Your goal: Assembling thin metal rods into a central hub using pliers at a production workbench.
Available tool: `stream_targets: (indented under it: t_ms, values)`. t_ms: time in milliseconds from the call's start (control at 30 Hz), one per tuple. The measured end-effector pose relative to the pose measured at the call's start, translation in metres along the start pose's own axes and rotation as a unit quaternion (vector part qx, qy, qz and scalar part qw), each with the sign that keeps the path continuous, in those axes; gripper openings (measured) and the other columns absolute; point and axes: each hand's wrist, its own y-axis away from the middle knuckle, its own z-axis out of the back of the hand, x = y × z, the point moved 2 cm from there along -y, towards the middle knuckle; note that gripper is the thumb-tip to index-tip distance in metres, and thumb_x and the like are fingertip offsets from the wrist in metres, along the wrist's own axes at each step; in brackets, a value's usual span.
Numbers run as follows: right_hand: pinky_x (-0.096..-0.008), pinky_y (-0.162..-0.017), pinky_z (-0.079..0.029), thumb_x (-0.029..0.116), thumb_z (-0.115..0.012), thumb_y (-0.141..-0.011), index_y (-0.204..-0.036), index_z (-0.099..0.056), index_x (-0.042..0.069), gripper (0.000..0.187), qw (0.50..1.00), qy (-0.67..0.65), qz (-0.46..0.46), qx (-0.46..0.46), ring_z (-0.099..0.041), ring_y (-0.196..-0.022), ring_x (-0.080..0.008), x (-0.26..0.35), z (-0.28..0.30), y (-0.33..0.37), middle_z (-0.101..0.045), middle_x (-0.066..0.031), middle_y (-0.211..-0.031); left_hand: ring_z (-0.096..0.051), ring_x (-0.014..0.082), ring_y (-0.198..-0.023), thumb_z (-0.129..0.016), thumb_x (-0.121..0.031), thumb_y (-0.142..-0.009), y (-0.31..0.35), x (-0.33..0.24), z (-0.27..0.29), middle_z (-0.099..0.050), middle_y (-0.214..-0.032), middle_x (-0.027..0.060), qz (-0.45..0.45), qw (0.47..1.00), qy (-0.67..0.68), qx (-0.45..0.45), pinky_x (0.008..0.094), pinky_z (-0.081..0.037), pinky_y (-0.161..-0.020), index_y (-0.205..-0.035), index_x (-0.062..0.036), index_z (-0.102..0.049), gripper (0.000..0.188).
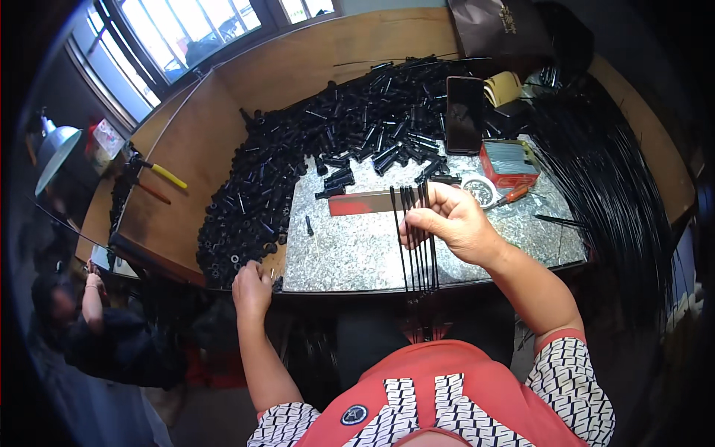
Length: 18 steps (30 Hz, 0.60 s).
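The right hand is closed around a small bunch of thin black rods, held upright over the grey stone slab, their lower ends hanging past its near edge. The left hand rests at the slab's near left corner, fingers curled down into the edge of the heap of black tubes; whether it grips one I cannot tell. Behind the rods lies a red bar. A dark phone, a red tin and a roll of tape sit to the right, beside a long sheaf of black rods.
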Motion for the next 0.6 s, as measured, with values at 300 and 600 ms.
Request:
stream_targets:
  t_ms: [300, 600]
  values:
    - [-0.0321, -0.071, -0.055, 0.008, -0.057, -0.093, -0.094, -0.053, -0.001, 0.010, 0.996, -0.008, 0.005, 0.089, -0.065, -0.078, -0.0183, -0.004, -0.025, 0.009, -0.066, -0.0134, -0.090, -0.064, 0.0152, -0.091, -0.052, -0.002, -0.094, 0.004, -0.128, 0.042, -0.063, -0.106, 0.0093, -0.194, 0.596, 0.764, 0.152, 0.0269, -0.052, -0.082, -0.112, 0.0042, -0.060, 0.021]
    - [-0.0259, -0.064, -0.052, 0.009, -0.060, -0.092, -0.085, -0.051, 0.001, 0.014, 0.997, -0.033, -0.005, 0.072, -0.063, -0.070, -0.0123, -0.006, -0.029, 0.002, -0.063, -0.0086, -0.078, -0.061, 0.0150, -0.097, -0.056, 0.000, -0.091, 0.015, -0.173, 0.042, -0.061, -0.114, 0.0121, -0.250, 0.481, 0.807, 0.233, 0.0299, -0.049, -0.091, -0.117, 0.0041, -0.059, 0.027]
